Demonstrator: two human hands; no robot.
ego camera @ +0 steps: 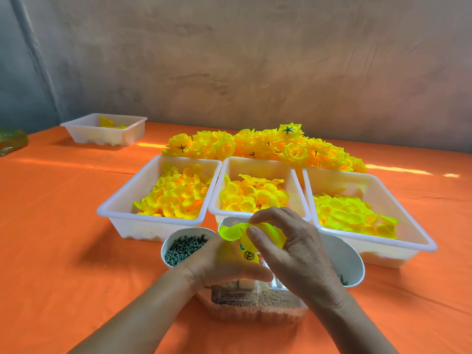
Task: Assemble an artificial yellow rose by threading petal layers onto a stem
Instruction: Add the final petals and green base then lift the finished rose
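Note:
A half-built yellow rose (233, 232) sits between both hands, in front of the middle tray. My left hand (224, 261) cups it from below, fingers curled around its base. My right hand (288, 246) comes in from above and pinches the upper petal layer between thumb and fingers. The stem is hidden inside the hands. A dark ring mark shows on a yellow piece under the rose. Three white trays hold loose yellow petals: left tray (115, 208), middle tray (258, 162), right tray (408, 226).
A white bowl of grey-green stem pieces (185, 246) stands left of my hands; another white bowl (344, 259) is at the right. A clear plastic box (255, 305) lies under my wrists. Finished roses (268, 146) are piled behind the trays. A fourth tray (104, 129) sits far left.

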